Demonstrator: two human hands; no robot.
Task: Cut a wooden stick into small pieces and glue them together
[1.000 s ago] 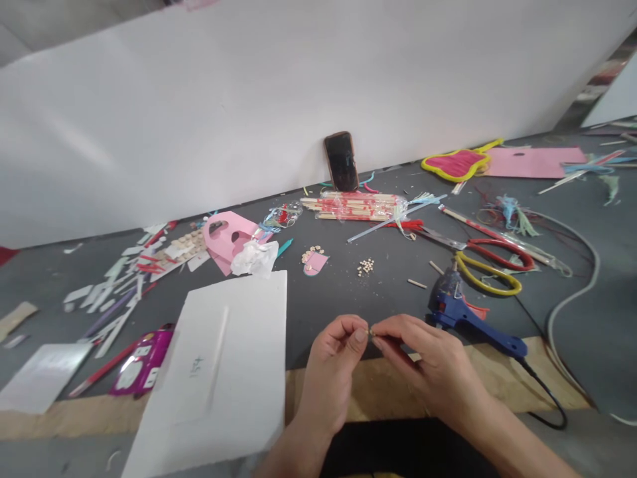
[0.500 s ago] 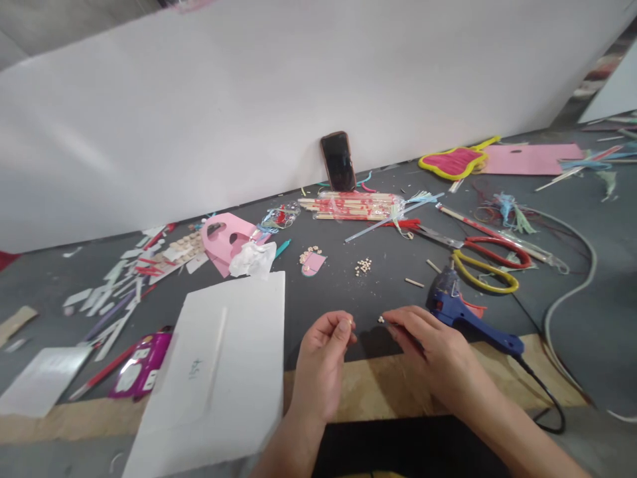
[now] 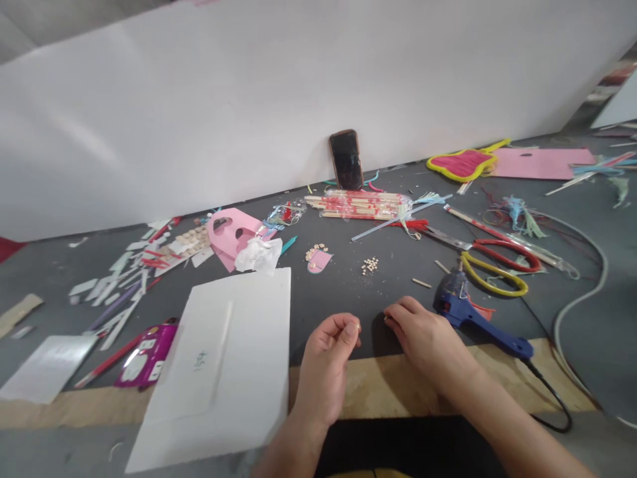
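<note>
My left hand (image 3: pixel 328 362) is closed in a pinch near the table's front edge, with a small pale wooden piece (image 3: pixel 359 326) showing at its fingertips. Just to the right, my right hand (image 3: pixel 428 338) rests low over the dark table, thumb and fingertips pressed together around a tiny pale bit (image 3: pixel 385 317) that is mostly hidden. Beyond both hands lies a little pile of small wooden pieces (image 3: pixel 369 266). A pink rounded cutout (image 3: pixel 320 261) with a teal edge sits left of the pile, with several wooden flower-like bits along its upper side.
A blue glue gun (image 3: pixel 482 325) lies right of my right hand, its cord trailing forward. Behind it are scissors (image 3: pixel 497 284). A white board (image 3: pixel 239 372) lies at left. A phone (image 3: pixel 347 159) leans on the wall behind packaged sticks (image 3: pixel 361 204).
My right fingertips have closed over the tiny pieces that lay beside them on the table. My left hand keeps its pinch. The whole view has shifted slightly.
</note>
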